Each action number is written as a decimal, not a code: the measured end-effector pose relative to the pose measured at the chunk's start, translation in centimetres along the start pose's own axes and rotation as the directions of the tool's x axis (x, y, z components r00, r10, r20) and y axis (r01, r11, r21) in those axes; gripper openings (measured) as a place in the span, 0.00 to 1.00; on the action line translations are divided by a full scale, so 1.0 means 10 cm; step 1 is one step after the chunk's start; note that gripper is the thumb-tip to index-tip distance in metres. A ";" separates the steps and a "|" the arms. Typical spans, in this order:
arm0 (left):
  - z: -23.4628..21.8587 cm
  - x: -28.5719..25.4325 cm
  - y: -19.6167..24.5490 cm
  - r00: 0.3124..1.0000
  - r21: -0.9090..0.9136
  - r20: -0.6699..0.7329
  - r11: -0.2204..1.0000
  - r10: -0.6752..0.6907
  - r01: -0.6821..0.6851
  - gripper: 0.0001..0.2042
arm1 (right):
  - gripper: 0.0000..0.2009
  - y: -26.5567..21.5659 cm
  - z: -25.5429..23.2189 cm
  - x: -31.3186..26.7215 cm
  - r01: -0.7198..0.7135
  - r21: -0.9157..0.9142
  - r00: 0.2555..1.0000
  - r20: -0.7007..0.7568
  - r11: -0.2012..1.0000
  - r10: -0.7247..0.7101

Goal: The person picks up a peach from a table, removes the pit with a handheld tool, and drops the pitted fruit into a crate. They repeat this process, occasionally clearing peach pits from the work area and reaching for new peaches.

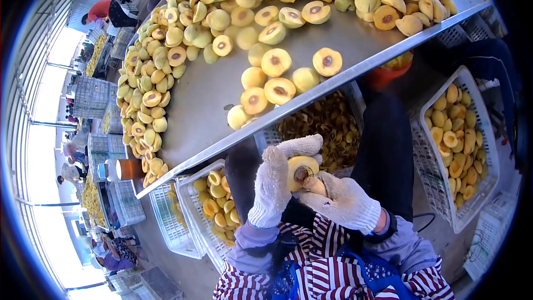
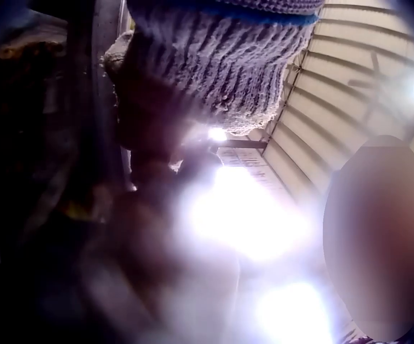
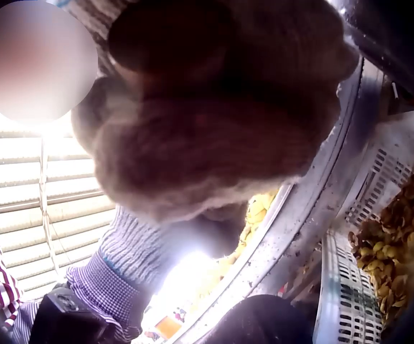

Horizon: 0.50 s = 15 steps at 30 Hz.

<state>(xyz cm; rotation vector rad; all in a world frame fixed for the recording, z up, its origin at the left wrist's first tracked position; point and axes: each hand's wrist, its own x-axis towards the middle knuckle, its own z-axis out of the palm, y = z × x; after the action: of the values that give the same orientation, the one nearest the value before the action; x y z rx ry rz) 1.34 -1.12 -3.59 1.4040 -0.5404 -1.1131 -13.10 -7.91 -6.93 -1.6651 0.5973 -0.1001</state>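
Observation:
In the head view, my gloved left hand [image 1: 272,183] grips a halved yellow peach [image 1: 295,168], its cut face with the brown pit hollow turned toward my right hand. The gloved right hand [image 1: 345,202] is curled close against that half, holding a small pitting tool that is mostly hidden by the fingers. Both hands are over my lap, in front of the metal table's edge. The left wrist view shows the left glove's ribbed cuff [image 2: 214,64] against glare. Dark in the right wrist view, the right glove [image 3: 207,150] covers the work.
Halved peaches [image 1: 276,62] lie on the metal table [image 1: 205,100], heaped at its far side. Crates of peach halves stand left [image 1: 191,211] and right [image 1: 480,189]. Below the table edge, a crate [image 1: 319,128] holds brownish scraps. Other people work at far left.

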 end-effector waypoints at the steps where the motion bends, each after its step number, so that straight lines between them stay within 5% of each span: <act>1: -0.03 0.01 0.01 0.999 0.050 0.020 0.998 -0.032 0.031 0.43 | 0.21 0.01 0.01 0.00 -0.019 0.018 1.000 0.025 1.000 0.018; 5: -0.16 0.13 0.23 0.959 0.345 0.208 0.932 -0.194 0.114 0.49 | 0.19 -0.03 -0.04 0.04 -0.132 0.082 0.978 0.171 0.988 0.117; 9: 0.06 0.01 0.09 0.983 0.151 0.086 0.973 0.163 -0.175 0.49 | 0.17 -0.16 -0.19 0.04 -0.430 0.483 0.887 0.385 0.763 0.256; 10: 0.09 -0.01 -0.11 0.949 -0.019 0.050 0.951 0.310 -0.309 0.37 | 0.15 -0.17 -0.24 0.04 -0.460 0.516 0.873 0.411 0.723 0.263; 12: 0.10 -0.08 -0.28 0.926 0.098 -0.003 0.922 0.378 -0.376 0.35 | 0.15 -0.14 -0.24 0.05 -0.489 0.534 0.854 0.452 0.690 0.256; 13: 0.14 -0.05 -0.32 0.901 0.016 -0.059 0.902 0.431 -0.431 0.31 | 0.16 -0.12 -0.21 0.05 -0.491 0.518 0.847 0.470 0.701 0.247; 15: 0.04 -0.04 -0.13 0.964 0.079 0.046 0.961 0.262 -0.265 0.33 | 0.16 -0.11 -0.19 0.04 -0.503 0.495 0.829 0.507 0.708 0.235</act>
<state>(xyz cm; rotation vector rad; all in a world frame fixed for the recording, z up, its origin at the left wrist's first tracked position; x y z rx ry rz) 0.40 -0.74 -4.63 1.3415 -0.7845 -0.9098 -13.14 -9.67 -5.61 -0.8525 0.4990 0.3300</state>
